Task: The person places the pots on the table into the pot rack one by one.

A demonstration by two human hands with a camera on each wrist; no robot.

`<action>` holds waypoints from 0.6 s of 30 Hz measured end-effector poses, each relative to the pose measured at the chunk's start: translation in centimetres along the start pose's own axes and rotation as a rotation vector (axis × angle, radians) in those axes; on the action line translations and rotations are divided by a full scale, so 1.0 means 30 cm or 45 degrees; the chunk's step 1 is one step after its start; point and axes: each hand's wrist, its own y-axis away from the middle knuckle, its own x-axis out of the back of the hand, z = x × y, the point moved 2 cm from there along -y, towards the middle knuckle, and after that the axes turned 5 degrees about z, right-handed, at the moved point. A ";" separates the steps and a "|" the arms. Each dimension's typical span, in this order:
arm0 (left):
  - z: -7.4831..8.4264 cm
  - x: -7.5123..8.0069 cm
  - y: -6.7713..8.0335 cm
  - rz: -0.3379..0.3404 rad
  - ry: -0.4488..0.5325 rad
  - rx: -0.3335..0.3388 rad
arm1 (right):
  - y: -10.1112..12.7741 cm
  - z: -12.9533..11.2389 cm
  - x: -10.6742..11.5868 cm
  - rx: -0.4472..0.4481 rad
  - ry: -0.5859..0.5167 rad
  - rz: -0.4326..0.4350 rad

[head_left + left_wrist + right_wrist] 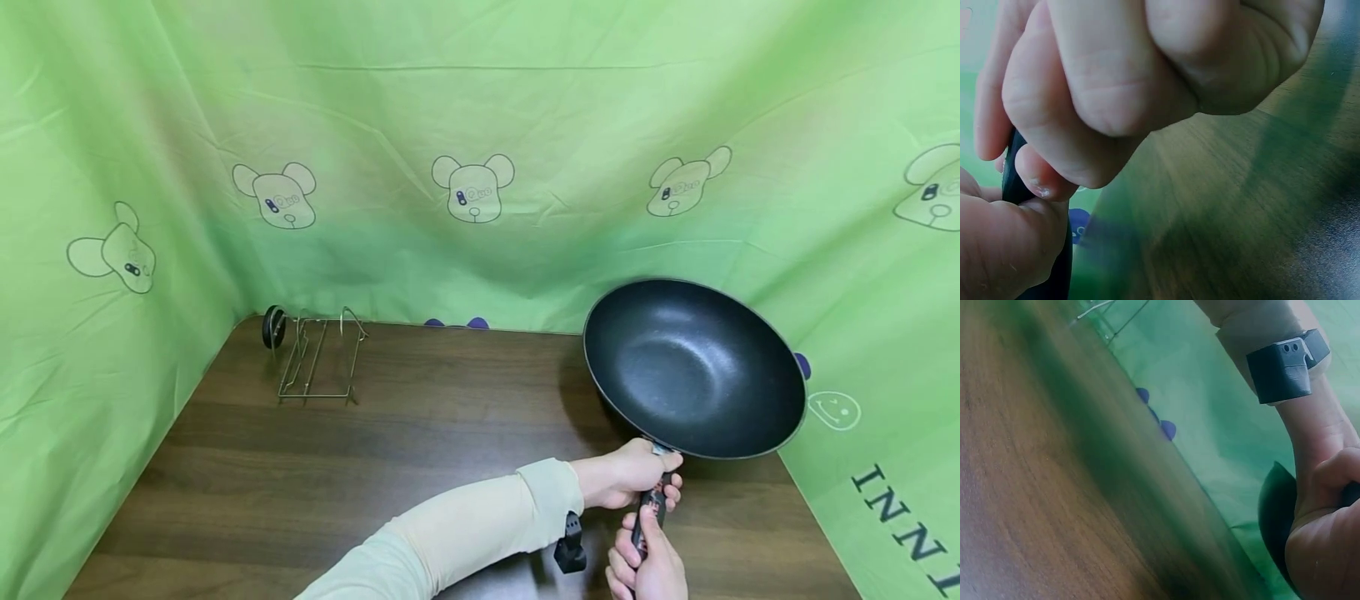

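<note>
Both my hands clenched round black handle [651, 510] of big black non-stick wok [693, 367], right hand [648, 567] nearest, left hand [628, 475] above; wok over dark wooden desk [420, 467], right side. Small wire rack [318, 357] far left.

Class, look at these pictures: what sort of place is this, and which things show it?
Probably a staged kitchen set: a wooden table screened by green cloth, with a wire rack and a black pan.

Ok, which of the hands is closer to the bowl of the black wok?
Left. The left hand grips the handle right where it meets the wok. The right hand grips the handle's near end, farther from the bowl.
</note>
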 end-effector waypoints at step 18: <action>0.023 -0.006 0.026 -0.022 -0.013 -0.043 | -0.005 -0.001 -0.015 0.049 0.155 0.139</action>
